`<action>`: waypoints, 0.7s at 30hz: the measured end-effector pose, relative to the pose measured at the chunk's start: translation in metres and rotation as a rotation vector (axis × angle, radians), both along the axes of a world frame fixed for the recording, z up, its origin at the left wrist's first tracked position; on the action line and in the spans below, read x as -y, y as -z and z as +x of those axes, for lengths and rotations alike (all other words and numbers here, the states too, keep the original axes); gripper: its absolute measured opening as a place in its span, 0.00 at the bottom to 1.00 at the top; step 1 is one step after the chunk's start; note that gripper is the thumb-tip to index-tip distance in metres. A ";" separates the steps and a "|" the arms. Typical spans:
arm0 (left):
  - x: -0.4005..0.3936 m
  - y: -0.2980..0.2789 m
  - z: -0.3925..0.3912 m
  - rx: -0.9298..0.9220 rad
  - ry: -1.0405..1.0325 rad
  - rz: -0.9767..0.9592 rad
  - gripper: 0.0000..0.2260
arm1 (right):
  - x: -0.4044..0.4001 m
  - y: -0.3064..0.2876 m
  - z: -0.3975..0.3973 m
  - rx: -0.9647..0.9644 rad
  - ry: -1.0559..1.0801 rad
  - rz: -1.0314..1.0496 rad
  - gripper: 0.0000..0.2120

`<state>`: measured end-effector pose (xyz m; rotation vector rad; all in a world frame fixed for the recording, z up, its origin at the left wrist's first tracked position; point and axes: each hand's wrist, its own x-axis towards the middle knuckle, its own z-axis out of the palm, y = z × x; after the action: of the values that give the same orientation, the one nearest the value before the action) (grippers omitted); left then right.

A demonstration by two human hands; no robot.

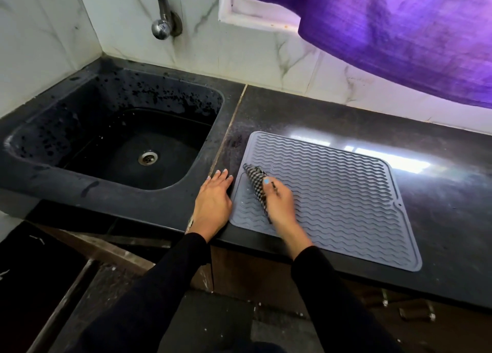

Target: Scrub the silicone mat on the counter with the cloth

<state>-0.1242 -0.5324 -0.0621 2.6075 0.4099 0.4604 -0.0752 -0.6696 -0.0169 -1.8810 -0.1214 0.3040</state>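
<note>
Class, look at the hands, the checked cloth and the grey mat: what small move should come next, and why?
Probably sweep the cloth rightward along the ridges. The right hand grips it at the silicone mat's left end, so most of the mat lies untouched to the right; the left hand rests flat on the counter by the mat's edge.

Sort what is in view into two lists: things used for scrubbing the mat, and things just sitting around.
In use:
grey wavy-ribbed silicone mat
black-and-white checked cloth
right hand, gripping the cloth
left hand, flat at the mat's edge
dark stone counter

Idle:
black sink
chrome wall tap
purple hanging fabric
</note>
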 end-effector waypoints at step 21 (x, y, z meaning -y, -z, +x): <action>-0.005 -0.002 0.001 -0.004 0.022 -0.076 0.24 | -0.011 -0.003 -0.007 0.407 -0.450 -0.666 0.17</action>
<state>-0.1228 -0.5271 -0.0596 2.5373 0.3916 0.4239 -0.0820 -0.6585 -0.0140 -2.5517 -0.8108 0.2793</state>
